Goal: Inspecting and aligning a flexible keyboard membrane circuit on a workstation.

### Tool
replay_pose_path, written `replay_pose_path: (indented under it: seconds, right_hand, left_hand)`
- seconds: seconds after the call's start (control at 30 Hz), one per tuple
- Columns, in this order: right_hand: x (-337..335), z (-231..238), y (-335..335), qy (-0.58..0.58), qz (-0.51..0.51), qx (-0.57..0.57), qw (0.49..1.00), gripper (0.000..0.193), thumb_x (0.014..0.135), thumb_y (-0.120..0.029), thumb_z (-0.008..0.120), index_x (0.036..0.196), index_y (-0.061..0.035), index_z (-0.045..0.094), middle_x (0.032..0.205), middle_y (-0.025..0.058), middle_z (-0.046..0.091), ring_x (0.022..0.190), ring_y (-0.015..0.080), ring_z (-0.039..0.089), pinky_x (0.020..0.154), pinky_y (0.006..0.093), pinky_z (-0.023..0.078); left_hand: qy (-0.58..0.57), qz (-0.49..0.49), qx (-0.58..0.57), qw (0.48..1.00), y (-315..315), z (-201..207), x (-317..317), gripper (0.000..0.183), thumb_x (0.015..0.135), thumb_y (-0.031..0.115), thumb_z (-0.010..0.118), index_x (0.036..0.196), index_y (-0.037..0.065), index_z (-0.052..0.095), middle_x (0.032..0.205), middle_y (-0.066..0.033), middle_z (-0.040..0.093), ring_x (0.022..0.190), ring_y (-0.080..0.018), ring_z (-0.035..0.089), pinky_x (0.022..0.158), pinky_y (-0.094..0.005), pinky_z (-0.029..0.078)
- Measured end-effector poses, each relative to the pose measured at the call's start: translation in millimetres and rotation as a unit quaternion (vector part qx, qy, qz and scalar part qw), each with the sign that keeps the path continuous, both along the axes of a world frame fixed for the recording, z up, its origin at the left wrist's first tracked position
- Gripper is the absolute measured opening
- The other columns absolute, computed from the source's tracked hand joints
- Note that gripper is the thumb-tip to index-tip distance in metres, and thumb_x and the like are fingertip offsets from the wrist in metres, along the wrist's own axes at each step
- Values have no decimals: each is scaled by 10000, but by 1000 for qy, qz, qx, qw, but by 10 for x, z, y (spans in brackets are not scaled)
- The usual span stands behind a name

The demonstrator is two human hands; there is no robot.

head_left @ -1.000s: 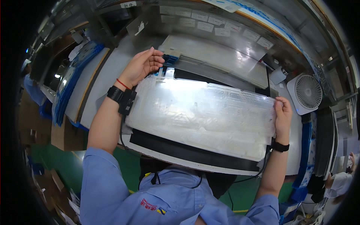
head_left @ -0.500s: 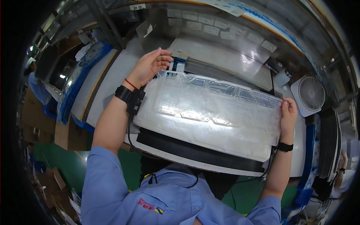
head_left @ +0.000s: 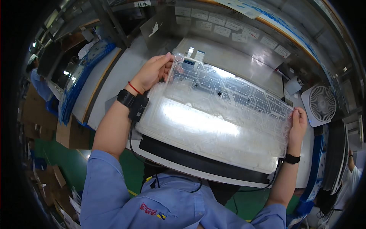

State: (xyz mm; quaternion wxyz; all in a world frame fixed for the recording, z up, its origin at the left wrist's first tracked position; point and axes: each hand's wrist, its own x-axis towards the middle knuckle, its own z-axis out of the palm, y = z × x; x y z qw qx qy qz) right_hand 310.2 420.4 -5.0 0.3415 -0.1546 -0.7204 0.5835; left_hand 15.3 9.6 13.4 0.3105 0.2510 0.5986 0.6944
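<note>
A clear membrane circuit sheet [head_left: 232, 89] with printed traces is held tilted over a pile of cloudy see-through sheets [head_left: 206, 147]. Two short ribbon tails [head_left: 199, 55] stick out from its far left edge. My left hand [head_left: 152, 71] pinches the sheet's far left corner between thumb and fingers. At the right end, my right hand [head_left: 298, 125] grips the edge near the far corner. How much of the sheet's near part rests on the pile is hard to tell through the glare.
Under the pile lies a black mat [head_left: 198, 160] on the white bench. A white fan [head_left: 319, 105] stands at the far right beside a bottle [head_left: 293, 84]. A metal panel with paper labels [head_left: 221, 30] backs the bench. People work at the far left and right.
My left hand, earlier with fingers apart beside the far left corner, has closed on it. The sheet's far edge shows more clearly, with its tails now in sight.
</note>
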Motion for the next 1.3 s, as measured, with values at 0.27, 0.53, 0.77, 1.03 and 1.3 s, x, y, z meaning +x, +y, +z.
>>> replay_pose_path:
  seconds: [0.27, 0.53, 0.77, 1.03, 1.3]
  right_hand:
    - [-18, -13, -16, -14, -13, -6, 1000, 135, 956, -129, 525, 1042, -34, 567, 833, -35, 535, 738, 26, 477, 668, 155, 373]
    - [-18, -25, 17, -9, -6, -15, 1000, 145, 956, -139, 530, 1047, -32, 565, 834, -34, 538, 746, 28, 490, 675, 155, 381]
    - [-8, -1, -26, -12, -11, -10, 1000, 147, 960, -147, 526, 1048, -35, 564, 835, -36, 538, 741, 22, 484, 676, 147, 375]
    - [-9, 4, -9, -26, -22, 6, 999, 149, 959, -157, 530, 1043, -40, 571, 824, -43, 544, 732, 15, 480, 660, 145, 369]
    - [0, 12, -9, -11, -19, 4, 1000, 163, 954, -155, 537, 1057, -34, 572, 824, -40, 552, 725, 20, 482, 658, 148, 366]
  left_hand:
    - [14, -18, -4, 1000, -46, -57, -51, 466, 1022, 319, 284, 1217, -33, 518, 981, -130, 669, 723, -99, 635, 616, -213, 525]
    - [20, -14, 11, 1000, -23, -15, 13, 434, 1013, 292, 326, 1229, -35, 513, 988, -122, 668, 693, -82, 615, 585, -197, 511]
    - [41, -21, -11, 999, -44, -41, 2, 402, 1005, 281, 371, 1234, -14, 522, 978, -88, 668, 699, -57, 601, 589, -183, 497]
    - [31, -6, -43, 999, -24, -20, 17, 378, 991, 268, 422, 1207, -6, 568, 905, -15, 655, 648, -26, 546, 544, -153, 438]
    - [71, 4, -99, 993, 18, -12, 38, 249, 942, 193, 538, 1078, 5, 629, 821, 10, 633, 580, -11, 471, 535, -147, 404]
